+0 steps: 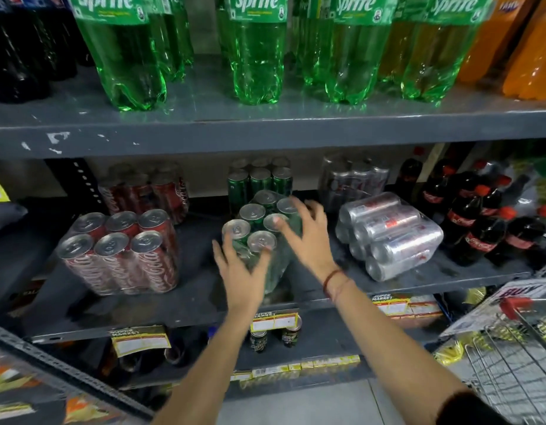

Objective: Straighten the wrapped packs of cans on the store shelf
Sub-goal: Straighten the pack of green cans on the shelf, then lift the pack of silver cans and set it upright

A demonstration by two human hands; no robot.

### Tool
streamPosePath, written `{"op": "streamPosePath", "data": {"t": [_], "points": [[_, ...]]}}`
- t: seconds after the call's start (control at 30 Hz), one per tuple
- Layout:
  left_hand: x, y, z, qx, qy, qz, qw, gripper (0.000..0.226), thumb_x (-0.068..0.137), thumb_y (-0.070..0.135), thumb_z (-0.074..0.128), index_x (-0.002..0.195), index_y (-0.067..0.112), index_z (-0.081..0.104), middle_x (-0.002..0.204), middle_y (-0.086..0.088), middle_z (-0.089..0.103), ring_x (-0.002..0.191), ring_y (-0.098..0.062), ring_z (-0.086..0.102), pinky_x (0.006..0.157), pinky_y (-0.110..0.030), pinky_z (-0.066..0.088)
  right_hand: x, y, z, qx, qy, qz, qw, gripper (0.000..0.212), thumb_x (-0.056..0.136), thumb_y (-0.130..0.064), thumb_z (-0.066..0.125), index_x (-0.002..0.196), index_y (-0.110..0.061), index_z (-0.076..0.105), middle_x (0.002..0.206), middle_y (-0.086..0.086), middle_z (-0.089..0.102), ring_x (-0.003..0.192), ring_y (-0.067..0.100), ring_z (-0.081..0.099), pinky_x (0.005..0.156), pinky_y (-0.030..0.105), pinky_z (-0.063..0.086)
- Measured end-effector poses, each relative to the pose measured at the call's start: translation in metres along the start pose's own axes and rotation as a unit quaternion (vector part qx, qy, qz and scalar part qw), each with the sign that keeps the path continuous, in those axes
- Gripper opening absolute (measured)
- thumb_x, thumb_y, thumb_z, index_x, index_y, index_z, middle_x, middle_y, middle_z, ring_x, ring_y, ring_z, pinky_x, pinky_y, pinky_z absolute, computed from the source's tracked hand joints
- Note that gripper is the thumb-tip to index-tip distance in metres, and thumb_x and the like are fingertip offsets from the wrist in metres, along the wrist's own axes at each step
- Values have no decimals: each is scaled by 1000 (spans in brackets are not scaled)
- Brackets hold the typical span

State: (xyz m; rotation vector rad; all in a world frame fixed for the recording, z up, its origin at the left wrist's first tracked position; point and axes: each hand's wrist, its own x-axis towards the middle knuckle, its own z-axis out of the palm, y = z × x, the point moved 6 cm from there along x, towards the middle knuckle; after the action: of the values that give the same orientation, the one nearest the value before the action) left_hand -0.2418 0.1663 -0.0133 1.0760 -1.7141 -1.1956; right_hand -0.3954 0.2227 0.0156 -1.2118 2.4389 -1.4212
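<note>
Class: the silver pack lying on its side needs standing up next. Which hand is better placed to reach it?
Right hand: it is on the green pack's side nearest the silver pack. Left hand is farther off.

One head-worn camera looks forward and down at the shelf (173,305) from close range (arm's reach), facing its front edge squarely; both forearms enter from the bottom edge.
</note>
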Motion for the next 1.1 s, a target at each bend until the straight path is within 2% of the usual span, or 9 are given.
{"op": "streamPosePath", "data": {"t": [0.1, 0.2, 0.33, 0.47, 0.6, 0.73, 0.83, 0.97, 1.1], "points": [[-10, -13, 30, 28, -50, -38, 998, 119, 66, 51, 76, 146, 38, -12, 155, -17, -21, 145, -38, -5, 113, -55, 18, 40, 10, 11, -20, -135, 17, 990, 75, 78, -60, 62, 143, -32, 36, 154, 16, 21, 146, 31, 14, 116, 44, 21], [3, -17, 35, 36, -38, -49, 997, 121, 67, 43, 79, 146, 35, -12, 154, -22, -23, 142, -46, -6, 111, -62, 16, 48, 21, 26, -34, -211, 15, 977, 74, 77, -58, 64, 142, -30, 41, 157, 12, 18, 147, 31, 12, 118, 44, 18], [29, -21, 18, 36, -87, -24, 995, 121, 64, 30, 84, 148, 28, -3, 158, -19, -4, 144, -39, -4, 116, -54, 12, 37, 25, 20, -39, -102, 3, 994, 62, 79, -54, 66, 133, -26, 52, 148, 11, 32, 137, 33, 30, 113, 38, 22], [66, -20, -10, 101, -191, -2, 976, 113, 57, 26, 88, 146, 32, 18, 143, -1, 44, 132, -17, 38, 110, -35, 30, 2, 25, 14, -78, 17, 24, 996, 63, 80, -63, 57, 131, -26, 55, 137, 12, 36, 119, 35, 34, 103, 39, 32], [90, -12, -15, 160, -259, 2, 952, 113, 48, 38, 87, 144, 34, 26, 147, -3, 40, 137, -23, 34, 112, -47, 31, -23, 17, 19, -119, 81, 41, 989, 66, 82, -65, 52, 132, -22, 52, 139, 16, 36, 114, 37, 34, 96, 45, 38], [87, -11, -13, 163, -251, -5, 954, 111, 51, 32, 88, 143, 35, 26, 146, -4, 41, 136, -24, 35, 111, -47, 32, -22, 18, 14, -107, 45, 44, 992, 69, 81, -66, 52, 135, -24, 49, 138, 14, 34, 116, 35, 33, 96, 45, 41], [89, -11, -9, 205, -255, -22, 945, 107, 65, 20, 84, 147, 31, 17, 150, -6, 35, 137, -27, 32, 110, -42, 32, -27, 25, -2, -1, 19, 41, 999, 68, 83, -57, 57, 140, -25, 40, 137, 13, 34, 127, 32, 33, 103, 35, 34], [88, 17, 13, 374, -251, -60, 891, 103, 75, 31, 74, 149, 24, 2, 158, -18, -2, 144, -41, 2, 114, -51, 22, -38, 52, -74, 55, 163, 64, 983, 67, 86, -47, 60, 141, -17, 38, 137, 15, 37, 128, 26, 38, 105, 21, 26], [63, 100, 88, 319, -205, 139, 915, 87, 80, 38, 67, 148, 17, 16, 155, -20, 17, 142, -40, 14, 113, -49, 23, -52, 107, -149, 26, 310, 157, 938, 70, 84, -48, 62, 140, -15, 38, 138, 17, 35, 127, 32, 34, 105, 38, 35]]}}
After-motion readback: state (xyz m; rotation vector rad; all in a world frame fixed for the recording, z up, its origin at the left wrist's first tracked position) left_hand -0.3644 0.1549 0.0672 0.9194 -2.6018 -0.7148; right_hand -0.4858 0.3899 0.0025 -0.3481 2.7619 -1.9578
